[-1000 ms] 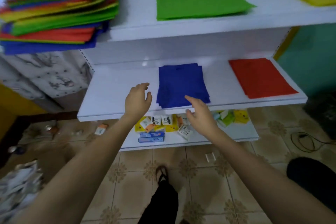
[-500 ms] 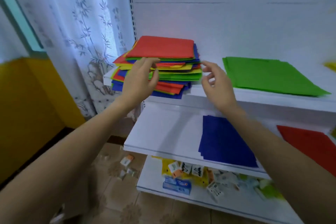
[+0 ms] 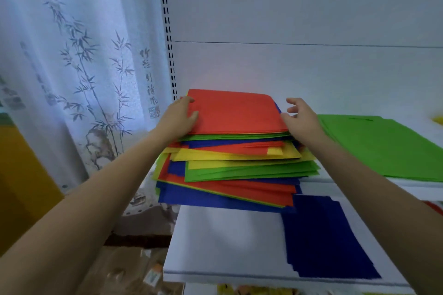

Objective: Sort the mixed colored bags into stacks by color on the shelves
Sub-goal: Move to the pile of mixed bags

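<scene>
One red bag (image 3: pixel 235 112) atop the mixed pile (image 3: pixel 239 170), pinched at the pile's left by the left hand (image 3: pixel 178 116); right hand (image 3: pixel 303 122) fingers (image 3: pixel 293 101) slack at the pile's right. Peel only that layer, level.

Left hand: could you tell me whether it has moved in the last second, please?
Yes: the left hand rose from the lower shelf to the mixed stack's top red bag.

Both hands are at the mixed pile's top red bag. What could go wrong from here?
1. The mixed pile is splayed and overhangs the upper shelf; pulling the top red bag may drag lower bags off.
2. Left hand and right hand sit at thin layered edges, so more than one bag might lift together.
</scene>
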A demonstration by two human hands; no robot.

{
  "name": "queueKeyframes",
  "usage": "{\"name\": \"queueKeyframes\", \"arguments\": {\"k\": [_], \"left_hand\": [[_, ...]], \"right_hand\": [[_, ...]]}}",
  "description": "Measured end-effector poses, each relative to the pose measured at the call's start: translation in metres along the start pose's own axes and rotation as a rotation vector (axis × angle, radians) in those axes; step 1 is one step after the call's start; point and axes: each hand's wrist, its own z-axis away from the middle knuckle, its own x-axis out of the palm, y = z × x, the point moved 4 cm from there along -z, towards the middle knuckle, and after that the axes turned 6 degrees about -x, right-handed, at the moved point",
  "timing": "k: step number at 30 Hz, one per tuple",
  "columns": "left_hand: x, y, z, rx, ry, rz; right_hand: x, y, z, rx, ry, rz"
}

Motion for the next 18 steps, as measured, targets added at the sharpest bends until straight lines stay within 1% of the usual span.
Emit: {"name": "queueKeyframes", "arguments": {"k": [3,6,9,13,18], "left_hand": [[0.012,-0.003,-0.017,-0.027,-0.137,-0.047],[0.022,-0.006,-0.020,-0.025,-0.209,-0.101],[0.029,-0.006,-0.012,-0.012,-0.194,-0.099],[0.032,-0.005,0.001,-0.010,-0.178,-0.084],[0.025,0.001,0.019,0.010,-0.159,-0.110]], "right_hand": [[0.010,0.005,-0.016,0.095,-0.017,0.015],[0.019,0.010,-0.023,0.196,-0.072,0.014],[0.025,0.015,-0.019,0.227,-0.072,0.020],[0.028,0.022,-0.004,0.205,-0.037,0.007],[0.019,0.026,0.013,0.229,-0.020,-0.078]]}}
